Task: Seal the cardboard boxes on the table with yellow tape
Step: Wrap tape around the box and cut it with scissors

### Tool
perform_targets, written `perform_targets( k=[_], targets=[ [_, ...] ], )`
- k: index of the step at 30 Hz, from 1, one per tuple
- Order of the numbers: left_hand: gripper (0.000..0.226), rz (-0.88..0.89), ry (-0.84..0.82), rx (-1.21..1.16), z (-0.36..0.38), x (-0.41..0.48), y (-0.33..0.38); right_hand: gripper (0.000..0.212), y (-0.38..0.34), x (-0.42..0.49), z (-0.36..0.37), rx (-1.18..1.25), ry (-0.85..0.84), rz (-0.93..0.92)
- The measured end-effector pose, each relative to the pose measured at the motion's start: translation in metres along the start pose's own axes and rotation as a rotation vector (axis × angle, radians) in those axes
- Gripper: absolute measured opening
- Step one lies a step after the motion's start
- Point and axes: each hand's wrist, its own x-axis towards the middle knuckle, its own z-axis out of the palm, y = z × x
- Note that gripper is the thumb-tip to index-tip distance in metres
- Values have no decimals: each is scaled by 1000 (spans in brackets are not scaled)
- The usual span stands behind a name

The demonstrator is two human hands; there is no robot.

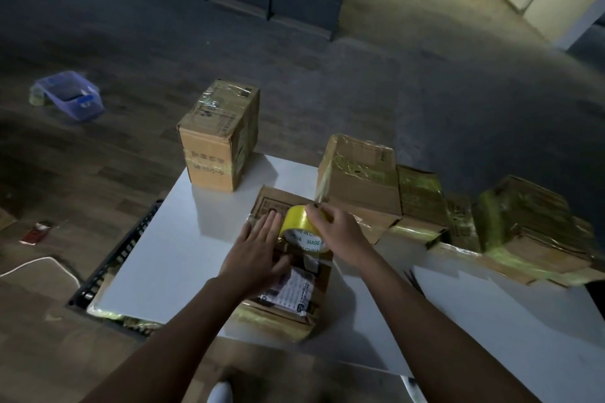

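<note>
Yellow tape roll [296, 221], gripped by right hand [340, 232], sits on a box [278, 203] (left hand [255, 249] flat beside), taped boxes [360, 180] close behind.

Left hand [258, 249] and right hand [337, 232] on bare forearms; white shoe [220, 393] toe below.

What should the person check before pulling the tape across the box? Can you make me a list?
1. Right hand grips the roll: ok.
2. Left hand lies flat on the box, holding it down: ok.
3. Roll sits on the box top: ok.
4. Tape end stuck down on the box: cannot tell, the hands hide it.
5. Box rests on the table: ok.
6. Box top beyond the roll is bare: ok.
</note>
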Motion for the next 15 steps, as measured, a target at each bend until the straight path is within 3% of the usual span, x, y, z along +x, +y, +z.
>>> perform_targets(
  k=[9,15],
  targets=[
    [96,-26,-54,62,0,4,4,46,-9,-5,-21,-358,110,-35],
    [95,-45,-67,105,-5,10,17,43,-7,-6,-14,-332,186,-46]
  ],
)
